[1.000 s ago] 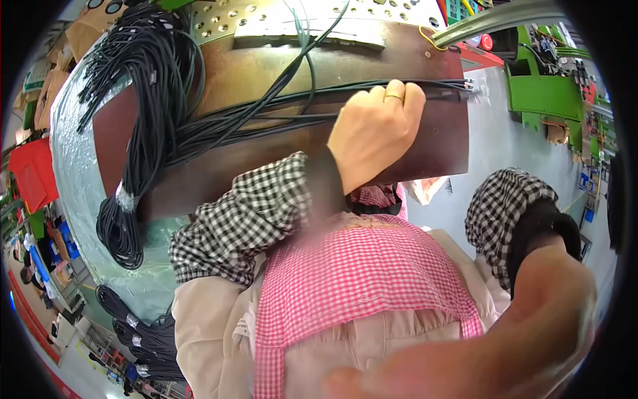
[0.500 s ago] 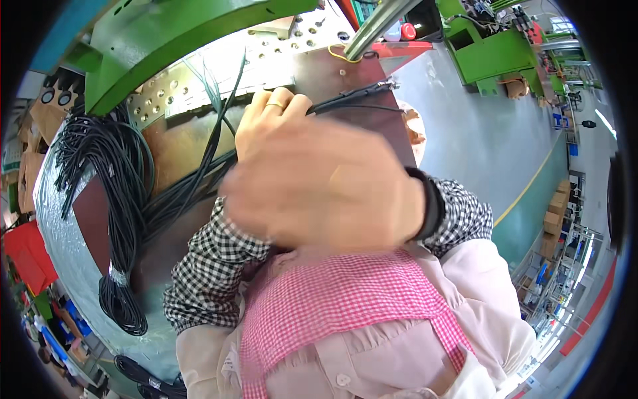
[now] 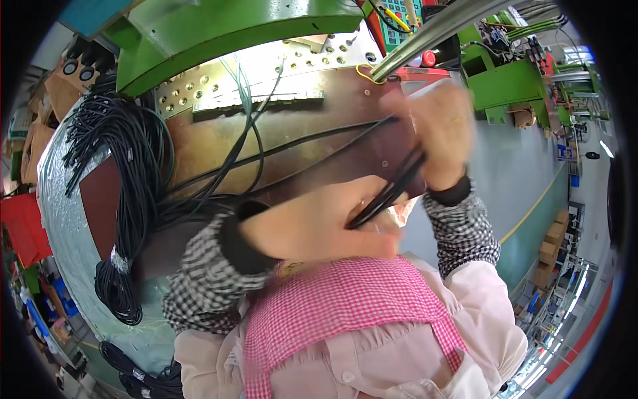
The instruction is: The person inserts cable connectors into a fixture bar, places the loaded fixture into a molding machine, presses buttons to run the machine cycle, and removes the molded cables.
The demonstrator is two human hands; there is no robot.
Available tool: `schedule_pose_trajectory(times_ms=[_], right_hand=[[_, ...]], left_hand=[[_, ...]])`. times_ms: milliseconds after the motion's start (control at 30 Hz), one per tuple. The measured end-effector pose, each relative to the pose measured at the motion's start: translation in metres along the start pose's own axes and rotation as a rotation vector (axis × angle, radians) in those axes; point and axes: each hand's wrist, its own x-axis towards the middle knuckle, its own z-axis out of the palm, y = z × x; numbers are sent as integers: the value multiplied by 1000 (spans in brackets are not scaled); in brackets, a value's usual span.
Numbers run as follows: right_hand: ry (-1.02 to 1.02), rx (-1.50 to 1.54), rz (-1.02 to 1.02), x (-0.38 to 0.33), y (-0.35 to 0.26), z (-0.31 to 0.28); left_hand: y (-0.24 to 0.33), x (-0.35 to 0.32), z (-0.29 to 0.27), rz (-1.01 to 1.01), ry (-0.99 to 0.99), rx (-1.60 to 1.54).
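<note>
In front of my chest, my left hand (image 3: 316,223) is closed around a short bundle of black cables (image 3: 389,191). The bundle slants up to the right and meets my right hand (image 3: 444,130). That hand is smeared by motion, so its finger pose cannot be made out. Other thin black cables (image 3: 312,136) lie across the brown tabletop (image 3: 292,169), one running up to the fingers of my right hand. Grey-green wires (image 3: 244,86) rise over a dark metal bar (image 3: 266,106) at the far side.
A large hank of black cables (image 3: 126,153) hangs over the left table edge, tied near its bottom. A green machine frame (image 3: 239,40) arches over a bright perforated plate (image 3: 189,90). At the upper right a metal pole (image 3: 432,40) slants past a red button (image 3: 428,60).
My right hand has swung from in front of my chest up to the right. My left hand has come away from beside the metal bar, down toward my chest, and grips the cables.
</note>
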Motion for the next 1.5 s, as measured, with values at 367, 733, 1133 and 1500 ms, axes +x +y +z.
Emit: schedule_pose_trajectory(times_ms=[367,733,1133,1500], right_hand=[[-337,652,411,12,-16,121],[-194,140,120,-6,-8,64],[-230,611,224,14,-39,88],[-426,603,-5,20,-39,87]], left_hand=[[-44,-14,27,-162,721,-819],[-42,-13,27,-323,699,-821],[-38,-34,27,-92,639,-193],[-44,-48,18,-228,789,-844]])
